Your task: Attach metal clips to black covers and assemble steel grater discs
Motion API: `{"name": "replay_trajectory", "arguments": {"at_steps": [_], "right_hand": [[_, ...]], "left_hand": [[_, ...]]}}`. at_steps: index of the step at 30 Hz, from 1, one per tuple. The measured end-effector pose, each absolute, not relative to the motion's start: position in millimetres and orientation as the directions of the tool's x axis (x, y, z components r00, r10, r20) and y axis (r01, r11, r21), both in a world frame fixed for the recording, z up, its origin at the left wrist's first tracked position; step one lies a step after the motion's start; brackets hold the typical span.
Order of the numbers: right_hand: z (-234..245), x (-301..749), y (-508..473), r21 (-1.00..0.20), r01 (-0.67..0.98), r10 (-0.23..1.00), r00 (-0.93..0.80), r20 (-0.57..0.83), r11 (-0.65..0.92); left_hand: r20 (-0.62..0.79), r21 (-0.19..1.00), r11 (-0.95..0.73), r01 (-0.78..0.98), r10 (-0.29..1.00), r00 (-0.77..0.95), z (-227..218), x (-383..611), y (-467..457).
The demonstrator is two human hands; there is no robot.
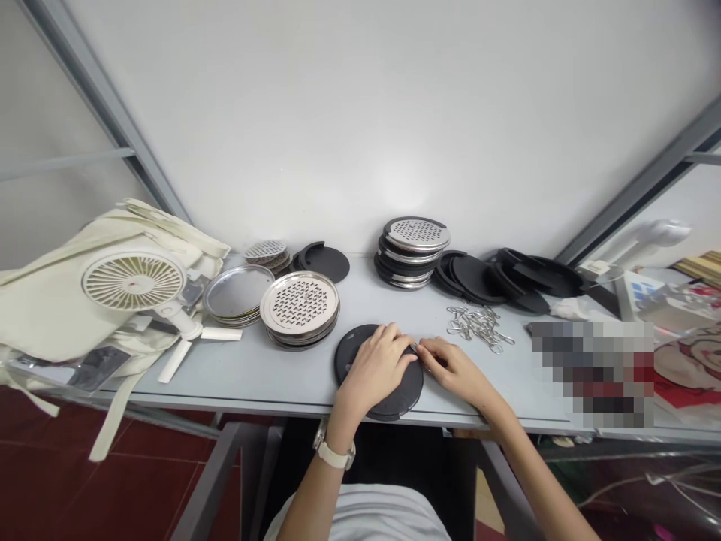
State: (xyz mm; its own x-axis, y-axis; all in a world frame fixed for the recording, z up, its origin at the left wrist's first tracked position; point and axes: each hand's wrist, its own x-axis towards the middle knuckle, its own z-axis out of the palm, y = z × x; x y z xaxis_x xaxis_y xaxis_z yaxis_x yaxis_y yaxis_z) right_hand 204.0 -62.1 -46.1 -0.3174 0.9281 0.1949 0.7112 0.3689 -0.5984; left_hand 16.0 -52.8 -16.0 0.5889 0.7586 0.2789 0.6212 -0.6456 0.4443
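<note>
A round black plastic disc lies flat near the table's front edge. My left hand rests over it, its fingers curled and gripping near the right rim. At that rim, my right hand is closed in a pinch on a small metal wire clip, mostly hidden by the fingertips. Just beyond my right hand is a loose pile of similar wire clips. To the left of the disc stands a stack of round metal grater plates.
Plain metal discs and smaller grater plates sit at the left. At the back is a stack of black-rimmed graters; black plastic discs lie right of it. A white fan rests on a cream bag.
</note>
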Motion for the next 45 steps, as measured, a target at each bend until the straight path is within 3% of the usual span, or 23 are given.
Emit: {"name": "replay_trajectory", "arguments": {"at_steps": [16, 23, 45], "right_hand": [[-41, 200, -61, -0.627, 0.714, 0.949, -0.267, 0.168, 0.312], [-43, 199, -61, -0.586, 0.747, 0.950, -0.242, 0.199, 0.313], [-49, 202, -64, -0.594, 0.734, 0.944, -0.251, 0.214, 0.330]], "left_hand": [[0.286, 0.348, -0.693, 0.632, 0.720, 0.632, -13, 20, -49], [0.290, 0.436, -0.651, 0.621, 0.755, 0.588, -20, 21, -46], [0.329, 0.526, -0.669, 0.526, 0.730, 0.599, -22, 20, -45]]}}
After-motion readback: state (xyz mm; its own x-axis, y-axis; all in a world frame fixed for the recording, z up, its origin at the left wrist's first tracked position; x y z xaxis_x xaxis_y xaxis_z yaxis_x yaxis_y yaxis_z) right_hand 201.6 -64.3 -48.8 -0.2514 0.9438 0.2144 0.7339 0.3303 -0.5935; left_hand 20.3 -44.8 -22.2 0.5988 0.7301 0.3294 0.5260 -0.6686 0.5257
